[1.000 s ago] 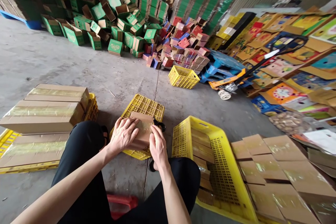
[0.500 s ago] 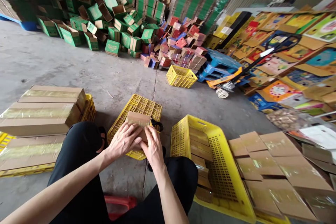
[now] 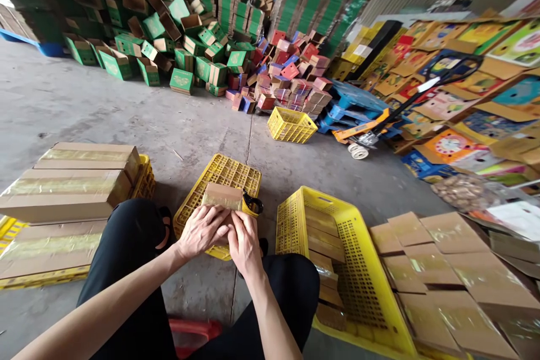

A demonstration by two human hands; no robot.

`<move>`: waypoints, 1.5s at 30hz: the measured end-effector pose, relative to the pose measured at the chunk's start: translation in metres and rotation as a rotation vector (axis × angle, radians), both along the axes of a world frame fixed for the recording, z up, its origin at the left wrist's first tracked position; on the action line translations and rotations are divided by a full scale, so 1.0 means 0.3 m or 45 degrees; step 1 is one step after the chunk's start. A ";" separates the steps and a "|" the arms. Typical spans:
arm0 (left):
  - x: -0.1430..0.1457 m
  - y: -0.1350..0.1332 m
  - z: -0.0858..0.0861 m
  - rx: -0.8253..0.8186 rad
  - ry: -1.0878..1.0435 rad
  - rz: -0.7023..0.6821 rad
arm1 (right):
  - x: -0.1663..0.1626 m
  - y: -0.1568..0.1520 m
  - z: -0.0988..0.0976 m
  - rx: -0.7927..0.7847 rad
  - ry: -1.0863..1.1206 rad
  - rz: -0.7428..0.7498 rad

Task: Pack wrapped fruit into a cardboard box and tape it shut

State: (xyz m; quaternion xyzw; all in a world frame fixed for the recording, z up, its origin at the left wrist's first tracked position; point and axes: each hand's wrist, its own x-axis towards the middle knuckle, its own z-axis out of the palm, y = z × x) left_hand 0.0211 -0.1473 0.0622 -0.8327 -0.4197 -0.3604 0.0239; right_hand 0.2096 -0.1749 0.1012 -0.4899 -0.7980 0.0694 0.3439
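A small brown cardboard box [image 3: 223, 195] with a strip of tape across it rests on an upturned yellow plastic crate [image 3: 219, 167] between my knees. My left hand [image 3: 203, 232] lies over the near left part of the box, fingers stretched and touching it. My right hand [image 3: 244, 239] presses flat on its near right side, fingertips close to those of the left. The box's near end is mostly hidden under both hands. At its right edge sits a black looped handle [image 3: 253, 201], seemingly of a tape dispenser, with something yellow below it.
To my right stands a yellow crate [image 3: 363, 287] part filled with small taped boxes, beside rows of flat-topped cartons [image 3: 426, 264]. Long taped boxes [image 3: 63, 185] stack at left. Farther off are another yellow crate [image 3: 292, 125], a pallet jack [image 3: 367, 129] and heaped green boxes [image 3: 181, 79].
My hands have slid slightly toward me on the box, showing more of its top and tape. The whole view has shifted a little; nothing else has moved.
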 end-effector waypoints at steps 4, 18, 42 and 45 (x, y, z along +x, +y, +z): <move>0.003 0.008 0.013 -0.002 0.022 -0.012 | 0.008 -0.005 -0.010 -0.011 0.012 -0.056; -0.104 -0.048 -0.095 -0.068 -0.161 0.071 | -0.006 -0.032 -0.085 0.173 0.053 -0.116; -0.075 -0.033 -0.068 -0.111 -0.274 0.047 | -0.052 0.128 -0.018 0.138 -0.171 -0.276; -0.079 -0.015 -0.028 -0.150 -0.248 0.094 | -0.081 0.136 -0.018 0.138 -0.178 -0.278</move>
